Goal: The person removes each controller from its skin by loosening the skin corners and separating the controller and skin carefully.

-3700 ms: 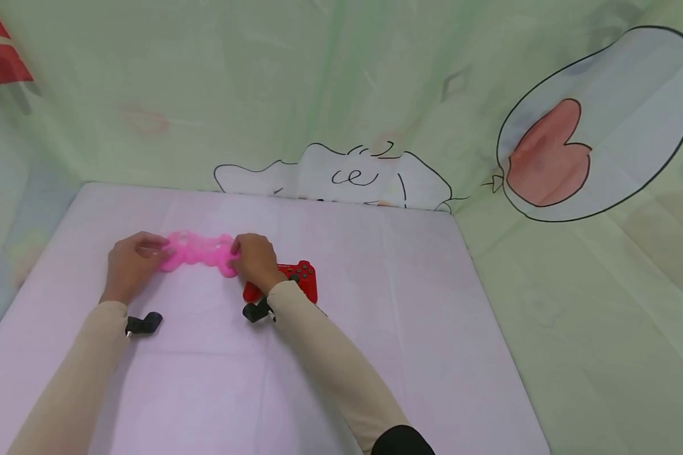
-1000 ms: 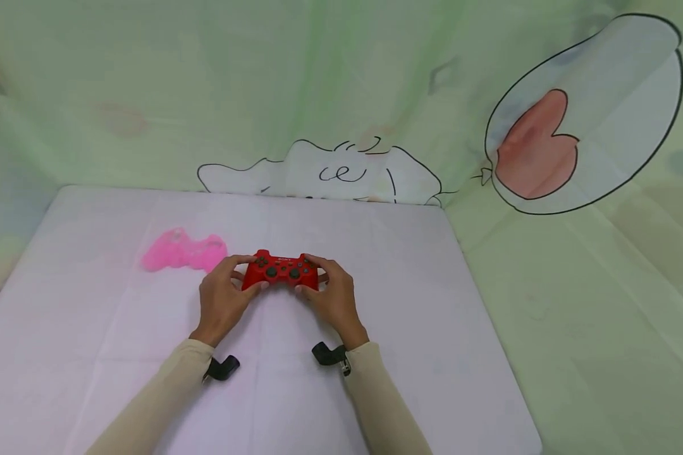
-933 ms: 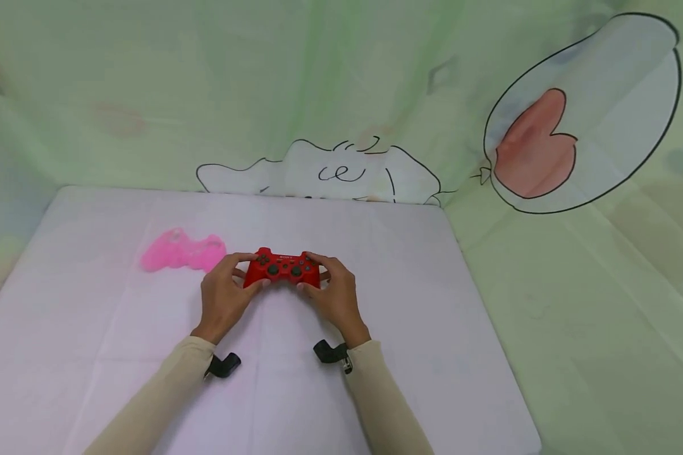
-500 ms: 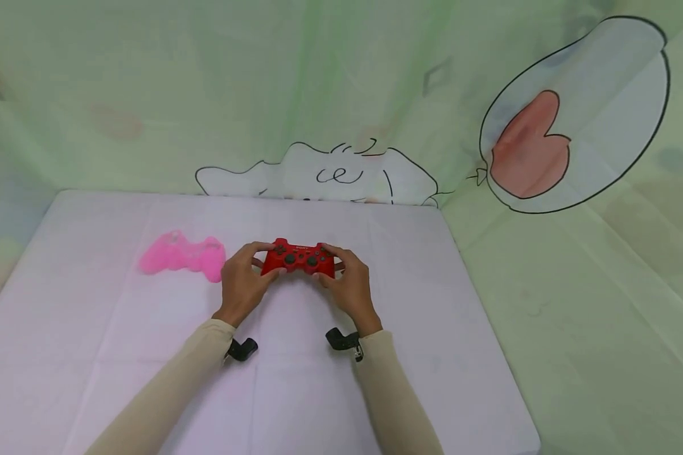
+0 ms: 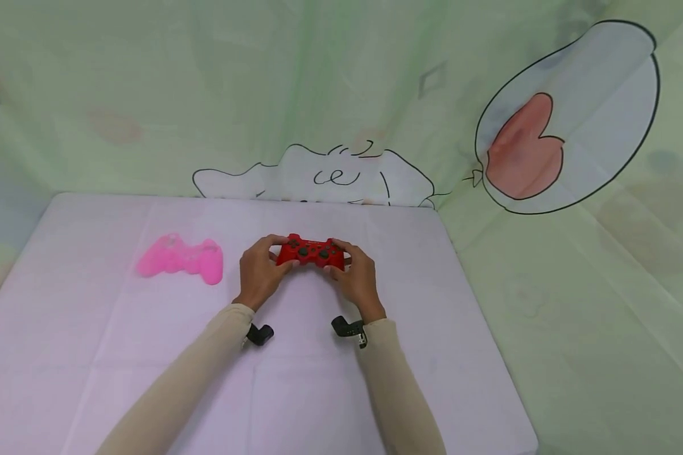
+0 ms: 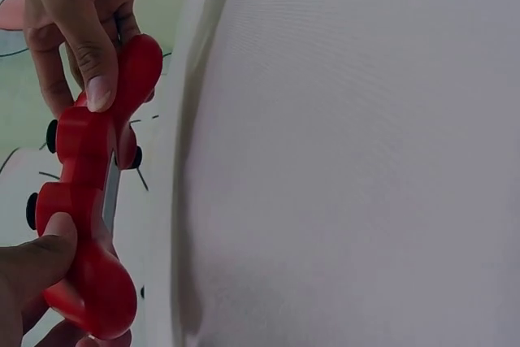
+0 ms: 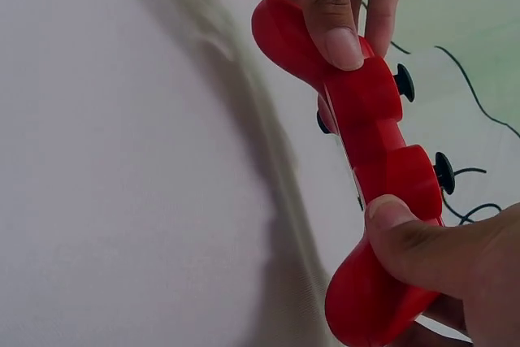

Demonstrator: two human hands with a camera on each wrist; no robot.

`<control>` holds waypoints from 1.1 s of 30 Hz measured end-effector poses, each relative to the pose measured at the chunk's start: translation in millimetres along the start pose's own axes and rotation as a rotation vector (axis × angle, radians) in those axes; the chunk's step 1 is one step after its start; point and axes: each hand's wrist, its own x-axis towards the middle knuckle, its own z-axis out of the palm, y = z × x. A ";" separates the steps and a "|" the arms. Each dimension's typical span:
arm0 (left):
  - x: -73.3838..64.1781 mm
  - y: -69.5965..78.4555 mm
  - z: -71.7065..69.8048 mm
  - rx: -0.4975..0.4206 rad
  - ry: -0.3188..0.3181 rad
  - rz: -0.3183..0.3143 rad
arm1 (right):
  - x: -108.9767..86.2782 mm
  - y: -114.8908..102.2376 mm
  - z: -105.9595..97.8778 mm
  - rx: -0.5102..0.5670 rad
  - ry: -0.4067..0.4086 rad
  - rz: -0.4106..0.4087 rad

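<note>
A red game controller (image 5: 312, 251) with dark thumbsticks is held between both hands over the table. My left hand (image 5: 260, 268) grips its left end, thumb on the near side and a finger along the top. At the other end, my right hand (image 5: 357, 276) pinches it the same way. Both wrist views show the red controller (image 6: 85, 176) tilted, its front edge toward the camera and a thumb pressing near each grip. Left of the hands lies a pink controller-shaped silicone cover (image 5: 182, 258), flat on the table and touched by neither hand.
The table (image 5: 313, 392) wears a pale lilac cloth. Behind it and to the right hangs a green printed curtain (image 5: 148, 95) with a balloon drawing. Small black wrist cameras (image 5: 347, 327) sit on both wrists.
Earlier both hands held the pink cover, with the red controller on the table under the right arm. The cover now lies at left; both hands carry the red controller rightward and farther away.
</note>
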 end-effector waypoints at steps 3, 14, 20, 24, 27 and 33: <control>2.1 0.7 6.5 0.004 -0.010 -0.018 | 2.8 2.7 -0.1 -0.012 -0.007 0.026; 2.3 -2.0 19.4 0.001 -0.026 -0.063 | 7.0 9.9 3.6 -0.033 -0.010 0.082; 2.3 -2.2 19.8 0.000 -0.030 -0.073 | 7.6 13.1 7.3 -0.033 -0.003 0.093; 3.1 -3.1 18.7 0.002 -0.047 -0.065 | 6.6 13.2 8.0 -0.033 0.008 0.083; 2.4 -5.5 17.5 0.016 -0.072 -0.043 | 4.8 13.8 8.4 -0.052 0.007 0.070; -4.9 -3.7 5.3 0.114 -0.119 0.019 | -2.8 11.7 7.6 -0.159 0.030 -0.013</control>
